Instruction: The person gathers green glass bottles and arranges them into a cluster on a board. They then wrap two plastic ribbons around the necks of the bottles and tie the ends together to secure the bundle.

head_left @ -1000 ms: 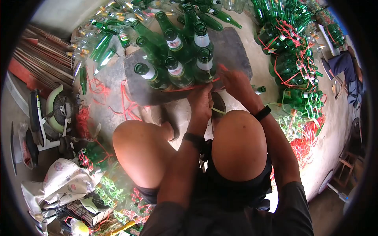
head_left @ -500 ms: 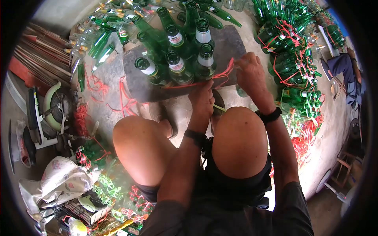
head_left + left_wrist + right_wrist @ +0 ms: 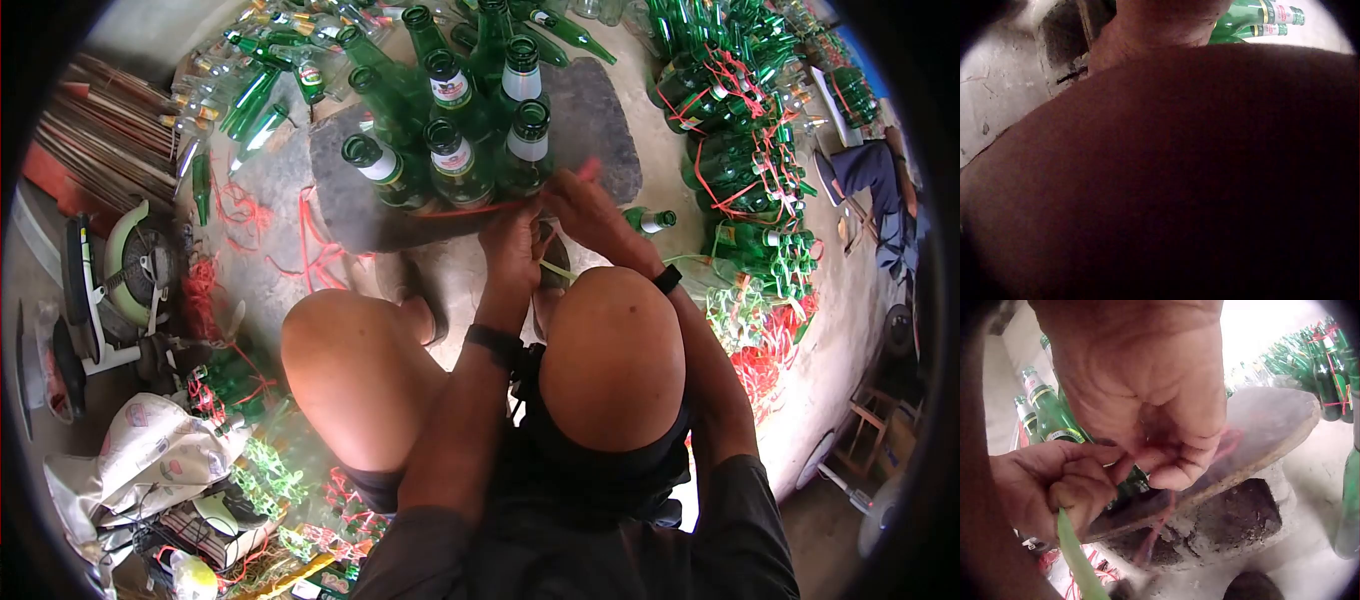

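Note:
Several green glass bottles (image 3: 462,180) with white neck labels stand grouped on a dark slab (image 3: 600,130). A red plastic string (image 3: 465,211) runs round the near side of the group, low down. At its right end my left hand (image 3: 508,245) pinches the string with curled fingers. A pale green strip (image 3: 1077,559) sticks out from that hand. Right beside it, my right hand (image 3: 1154,381) has curled fingers holding the string's loose end (image 3: 1229,445), and the fingertips of both hands meet. In the left wrist view, skin covers most of the picture.
Bundles of green bottles tied with red string (image 3: 735,180) line the right side. Loose bottles (image 3: 262,110) lie at the far left. A single bottle (image 3: 652,220) lies right of the slab. Red string scraps (image 3: 318,245) lie on the floor by my feet.
My right hand first pulled away to the right with the red string, then came back to the left hand. The left hand stays at the bottles' front right.

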A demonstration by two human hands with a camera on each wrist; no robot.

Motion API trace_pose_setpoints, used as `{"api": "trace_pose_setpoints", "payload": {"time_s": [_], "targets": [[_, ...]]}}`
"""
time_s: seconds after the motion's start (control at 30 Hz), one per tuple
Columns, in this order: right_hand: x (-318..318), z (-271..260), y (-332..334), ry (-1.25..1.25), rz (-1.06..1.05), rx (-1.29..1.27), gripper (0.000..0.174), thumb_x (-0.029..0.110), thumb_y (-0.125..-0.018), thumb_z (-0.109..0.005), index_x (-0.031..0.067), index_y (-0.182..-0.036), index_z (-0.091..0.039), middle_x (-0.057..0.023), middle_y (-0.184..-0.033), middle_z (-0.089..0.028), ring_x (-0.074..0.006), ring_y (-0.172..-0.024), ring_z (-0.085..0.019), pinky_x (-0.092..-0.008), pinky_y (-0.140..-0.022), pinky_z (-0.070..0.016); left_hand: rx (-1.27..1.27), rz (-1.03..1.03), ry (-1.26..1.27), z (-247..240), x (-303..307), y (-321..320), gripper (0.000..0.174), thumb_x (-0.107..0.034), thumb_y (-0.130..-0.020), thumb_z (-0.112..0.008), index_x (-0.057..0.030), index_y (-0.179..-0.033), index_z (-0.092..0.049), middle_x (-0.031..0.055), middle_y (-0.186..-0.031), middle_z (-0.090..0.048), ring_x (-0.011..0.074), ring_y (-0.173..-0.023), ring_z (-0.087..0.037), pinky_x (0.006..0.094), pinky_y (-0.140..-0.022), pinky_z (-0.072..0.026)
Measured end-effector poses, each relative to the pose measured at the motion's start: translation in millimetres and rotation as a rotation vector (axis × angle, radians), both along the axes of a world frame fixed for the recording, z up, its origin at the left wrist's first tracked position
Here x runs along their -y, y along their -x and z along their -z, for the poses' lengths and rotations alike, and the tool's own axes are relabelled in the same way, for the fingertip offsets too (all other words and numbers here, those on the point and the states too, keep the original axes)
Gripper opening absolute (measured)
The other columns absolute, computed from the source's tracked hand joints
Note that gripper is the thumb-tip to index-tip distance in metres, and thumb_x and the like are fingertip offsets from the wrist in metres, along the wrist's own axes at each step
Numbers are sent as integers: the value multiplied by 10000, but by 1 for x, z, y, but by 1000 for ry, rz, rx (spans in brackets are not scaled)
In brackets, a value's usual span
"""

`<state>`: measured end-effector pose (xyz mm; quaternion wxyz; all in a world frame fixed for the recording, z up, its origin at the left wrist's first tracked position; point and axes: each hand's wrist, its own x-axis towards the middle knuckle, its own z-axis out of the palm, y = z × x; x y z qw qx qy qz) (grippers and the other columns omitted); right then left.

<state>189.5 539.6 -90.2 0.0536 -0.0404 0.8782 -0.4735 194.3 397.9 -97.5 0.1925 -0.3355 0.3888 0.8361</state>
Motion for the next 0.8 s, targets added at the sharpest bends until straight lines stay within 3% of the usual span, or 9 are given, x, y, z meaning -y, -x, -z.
{"api": "trace_pose_setpoints", "payload": {"time_s": [0.03, 0.13, 0.27, 0.33, 0.57, 0.63, 0.8], "targets": [[-2, 4, 0, -53, -58, -39, 143, 79, -960, -587, -7, -1074, -597, -248, -975, -663, -431, -948, -671, -451, -744, -527, 3, -30, 18, 3, -2, 0, 127, -111, -842, -785, -122, -871, -662, -95, -642, -478, 9, -470, -375, 218, -404, -228], [-4, 4, -1, 53, -92, -96, 125, 87, -969, -574, 0, -1052, -609, -244, -932, -665, -428, -906, -676, -462, -714, -523, -34, 50, 5, 5, 7, -2, 144, -114, -835, -790, -97, -940, -694, -74, -666, -537, 18, -481, -410, 218, -404, -243], [0, -17, 1, -35, -84, -141, 117, 83, -968, -560, 6, -1029, -624, -242, -890, -664, -443, -850, -664, -483, -698, -516, -67, 55, 13, -4, 7, 1, 162, -114, -818, -805, -95, -934, -693, -62, -675, -553, 25, -487, -424, 220, -407, -248], [3, -17, 3, -118, -81, -191, 247, 105, -937, -578, 89, -1176, -641, -241, -945, -681, -456, -895, -651, -518, -724, -530, -21, 118, 65, -4, 9, 2, 236, -176, -812, -807, -104, -1002, -688, 25, -879, -721, 48, -601, -559, 201, -455, -278], [2, -17, 9, -227, -92, -219, 296, 66, -910, -558, 108, -1191, -640, -241, -851, -659, -475, -820, -633, -532, -677, -522, -36, 108, 75, -6, 8, 2, 225, -150, -809, -796, -77, -985, -676, 13, -857, -701, 60, -590, -556, 206, -452, -283], [4, -18, 10, -195, -63, -253, 92, 76, -910, -561, 20, -948, -624, -255, -789, -633, -489, -758, -618, -539, -638, -489, -11, 3, 74, -12, 5, 1, 158, -72, -793, -794, -80, -877, -660, -55, -670, -534, 33, -489, -445, 232, -408, -245], [-2, -4, 12, -236, -58, -249, 99, 87, -909, -563, 27, -946, -633, -254, -778, -631, -488, -752, -616, -534, -626, -487, -47, -4, 62, -10, 5, -1, 111, -50, -811, -740, -66, -878, -653, -46, -667, -536, 45, -489, -454, 229, -409, -252]]}}
